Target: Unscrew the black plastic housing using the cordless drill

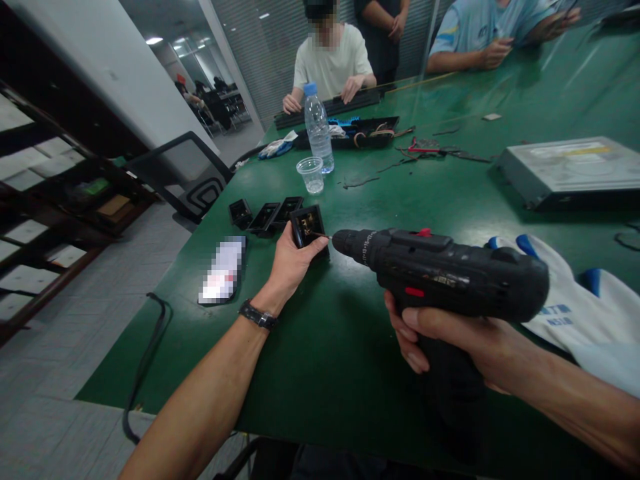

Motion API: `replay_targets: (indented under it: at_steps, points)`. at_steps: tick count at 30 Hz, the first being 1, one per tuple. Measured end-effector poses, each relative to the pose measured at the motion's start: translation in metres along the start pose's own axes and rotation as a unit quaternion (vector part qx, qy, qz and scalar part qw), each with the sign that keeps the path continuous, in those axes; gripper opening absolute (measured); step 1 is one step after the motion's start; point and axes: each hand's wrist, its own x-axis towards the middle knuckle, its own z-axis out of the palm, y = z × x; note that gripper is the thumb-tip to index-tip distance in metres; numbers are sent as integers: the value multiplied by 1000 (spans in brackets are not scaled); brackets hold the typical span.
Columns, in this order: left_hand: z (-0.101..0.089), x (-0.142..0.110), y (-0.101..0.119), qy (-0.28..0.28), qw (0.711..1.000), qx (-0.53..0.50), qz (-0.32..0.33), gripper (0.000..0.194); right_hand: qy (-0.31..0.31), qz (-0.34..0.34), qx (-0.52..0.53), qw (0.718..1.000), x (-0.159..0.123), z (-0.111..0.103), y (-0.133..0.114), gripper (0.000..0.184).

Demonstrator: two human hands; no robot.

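My right hand [450, 340] grips the handle of a black cordless drill [450, 273], its chuck pointing left. With its fingers round the sides, my left hand [295, 260] holds a small black box-shaped part [309, 223] that has brassy metal pieces inside. The drill's tip is close to the right lower edge of that part; whether it touches a screw I cannot tell. Several similar black parts stand just beyond, among them one black part [240, 213] at the left end of the row. A phone [223, 270] lies left of my left hand.
A plastic cup [311, 177] and a water bottle [319, 130] stand ahead. White-blue gloves [575, 320] lie beside the drill, with a metal disc-drive-like box [575, 170] behind. A black cable [150, 347] hangs over the left edge. Other people are across the table [200, 373].
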Motion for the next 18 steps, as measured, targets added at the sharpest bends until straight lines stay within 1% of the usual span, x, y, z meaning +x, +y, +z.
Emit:
replay_targets:
  at_steps: [4, 9, 18]
  points:
    - [-1, 0, -1, 3, 1000, 2, 4, 55, -1, 5, -11, 1000, 0, 0, -1, 15]
    - [0, 0, 0, -1, 1000, -4, 5, 55, -4, -9, 26, 1000, 1, 0, 5, 16]
    - [1, -1, 4, -7, 1000, -10, -9, 57, -5, -3, 57, 998, -2, -2, 10, 16]
